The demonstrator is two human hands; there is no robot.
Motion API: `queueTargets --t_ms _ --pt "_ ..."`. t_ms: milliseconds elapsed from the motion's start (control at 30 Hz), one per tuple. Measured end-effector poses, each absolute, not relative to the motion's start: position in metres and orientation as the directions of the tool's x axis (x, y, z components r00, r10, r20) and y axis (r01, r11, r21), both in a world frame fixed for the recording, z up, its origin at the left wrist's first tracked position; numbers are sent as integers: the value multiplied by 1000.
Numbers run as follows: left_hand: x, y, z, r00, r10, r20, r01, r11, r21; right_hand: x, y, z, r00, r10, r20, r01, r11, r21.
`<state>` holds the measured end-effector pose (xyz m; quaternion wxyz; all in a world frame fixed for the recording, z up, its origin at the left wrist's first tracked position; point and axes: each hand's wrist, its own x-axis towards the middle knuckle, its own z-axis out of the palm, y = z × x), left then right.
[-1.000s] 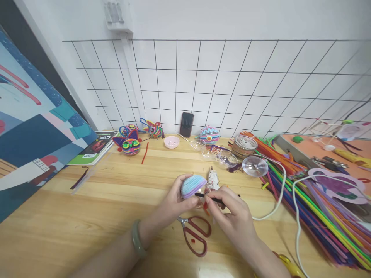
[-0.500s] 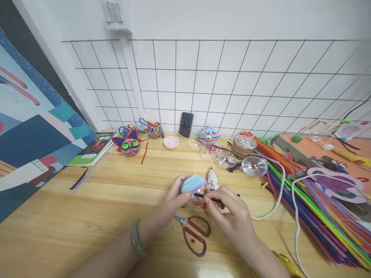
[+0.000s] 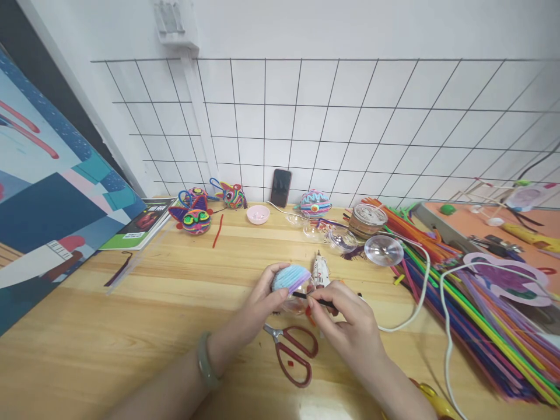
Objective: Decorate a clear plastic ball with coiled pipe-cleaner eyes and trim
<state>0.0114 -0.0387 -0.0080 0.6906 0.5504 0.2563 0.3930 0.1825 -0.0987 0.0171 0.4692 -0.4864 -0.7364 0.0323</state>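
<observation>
My left hand [image 3: 265, 296] is wrapped round a clear plastic ball whose upper part is covered with blue and lilac pipe cleaner [image 3: 289, 277]. Between the thumb and fingers of my right hand [image 3: 345, 312] is a black pipe cleaner [image 3: 300, 295], its free end lying against the ball under my left thumb. Part of the ball's clear lower side shows below. Just beyond my right hand lies a white patterned glue gun [image 3: 321, 271], partly hidden by my fingers. Scissors with red handles [image 3: 296, 353] rest on the table below both hands.
Pipe cleaners in many colours [image 3: 476, 326] cover the right side, crossed by a white cord [image 3: 446, 326]. Clear half shells [image 3: 384, 251], a round tin [image 3: 368, 220], a pink bowl [image 3: 258, 214], a phone [image 3: 280, 188] and decorated balls [image 3: 195, 219] stand along the back.
</observation>
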Motion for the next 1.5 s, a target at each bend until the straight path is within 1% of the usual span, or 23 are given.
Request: queueTargets --t_ms 267,467,700,933,1133,1500 --pt "13 -39 -9 561 823 91 -298 98 950 182 -100 19 -86 753 653 677 525 -516" --pt "12 -40 -7 574 816 71 -286 118 951 183 -99 16 -93 757 646 674 526 -519" --pt "11 -40 -8 566 821 73 -252 88 964 183 -99 16 -90 749 657 676 530 -512" --pt "11 -40 -10 564 822 76 -257 87 962 182 -100 16 -84 762 642 659 526 -538" --pt "11 -38 -12 559 824 91 -248 61 967 182 -100 17 -80 760 645 662 524 -536" --pt "12 -38 -10 577 812 87 -246 71 967 183 -100 16 -83 759 646 654 530 -539"
